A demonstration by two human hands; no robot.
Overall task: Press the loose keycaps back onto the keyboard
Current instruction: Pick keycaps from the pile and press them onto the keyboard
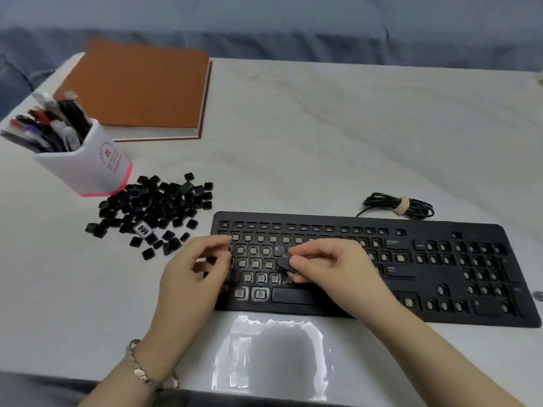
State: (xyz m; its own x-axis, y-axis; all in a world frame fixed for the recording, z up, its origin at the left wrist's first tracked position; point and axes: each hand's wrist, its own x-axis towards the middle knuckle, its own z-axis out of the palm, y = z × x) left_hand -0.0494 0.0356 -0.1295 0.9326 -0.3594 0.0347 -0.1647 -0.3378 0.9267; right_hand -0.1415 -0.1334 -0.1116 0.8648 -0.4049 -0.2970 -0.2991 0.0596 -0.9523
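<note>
A black keyboard (pixel 440 277) lies across the table's near right side, most of its key sockets bare; the space bar and a few right-hand keys are in place. My right hand (pixel 326 265) pinches a black keycap (pixel 284 263) just over the letter rows. My left hand (pixel 194 274) hovers over the keyboard's left end, fingers loosely curled with nothing visible in them. A heap of loose black keycaps (pixel 155 210) lies on the table to the left of the keyboard.
A white pen holder (pixel 88 168) full of pens stands at the left, behind the heap. An orange-covered notebook (pixel 138 86) lies at the back left. The keyboard's coiled cable (pixel 399 205) sits behind it. A clear plastic bag (pixel 273 356) lies at the front edge.
</note>
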